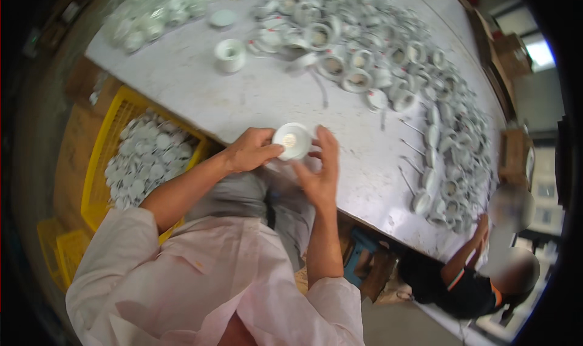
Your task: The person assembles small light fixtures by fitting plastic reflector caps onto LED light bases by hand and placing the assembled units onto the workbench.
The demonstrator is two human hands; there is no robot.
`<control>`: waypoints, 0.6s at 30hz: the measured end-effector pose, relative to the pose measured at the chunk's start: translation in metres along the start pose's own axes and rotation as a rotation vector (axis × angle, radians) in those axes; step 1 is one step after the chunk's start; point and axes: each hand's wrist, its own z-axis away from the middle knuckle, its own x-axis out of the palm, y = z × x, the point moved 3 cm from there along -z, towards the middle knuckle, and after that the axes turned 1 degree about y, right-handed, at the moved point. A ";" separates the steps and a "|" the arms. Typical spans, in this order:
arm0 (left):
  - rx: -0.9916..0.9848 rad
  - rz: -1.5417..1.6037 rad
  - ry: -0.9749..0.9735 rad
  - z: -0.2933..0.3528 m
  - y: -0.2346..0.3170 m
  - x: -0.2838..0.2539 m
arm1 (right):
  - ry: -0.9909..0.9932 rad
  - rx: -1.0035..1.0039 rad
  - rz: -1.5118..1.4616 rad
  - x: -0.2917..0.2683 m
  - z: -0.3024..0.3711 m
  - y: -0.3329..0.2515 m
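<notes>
Two forearms (325, 239) converge: left fingers (270, 152) pinch white cup (294, 139); right fingers (328, 142) curved around it, grasp unclear.

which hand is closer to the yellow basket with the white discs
Left. The left hand is to the right of the yellow basket, on the left edge of the round white piece; the right hand is farther right, beside the piece's opposite edge.
</notes>
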 end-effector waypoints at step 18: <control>-0.034 -0.266 -0.299 -0.063 -0.005 0.116 | 0.417 0.097 0.502 -0.154 0.080 0.065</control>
